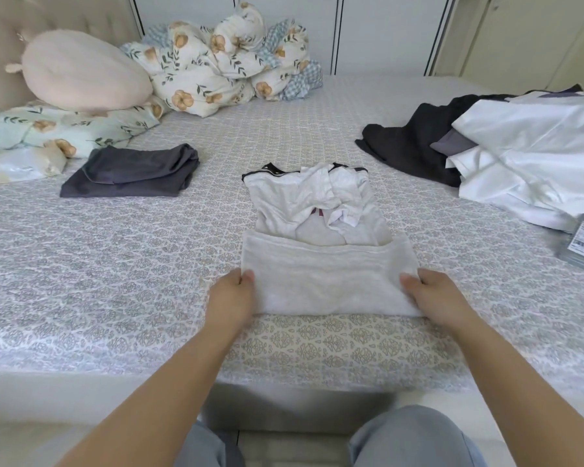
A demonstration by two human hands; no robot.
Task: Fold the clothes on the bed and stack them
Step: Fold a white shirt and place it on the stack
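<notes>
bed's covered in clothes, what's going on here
A person is folding a light grey shirt on the bed. The left hand and right hand pinch its near fold at each side. A folded dark grey garment lies to the left; an unfolded pile of clothes waits on the right.

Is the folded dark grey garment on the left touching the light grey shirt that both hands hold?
Apart. The head view shows bare patterned bedsheet between the dark grey garment and the light grey shirt, which the left hand and right hand grip.
</notes>
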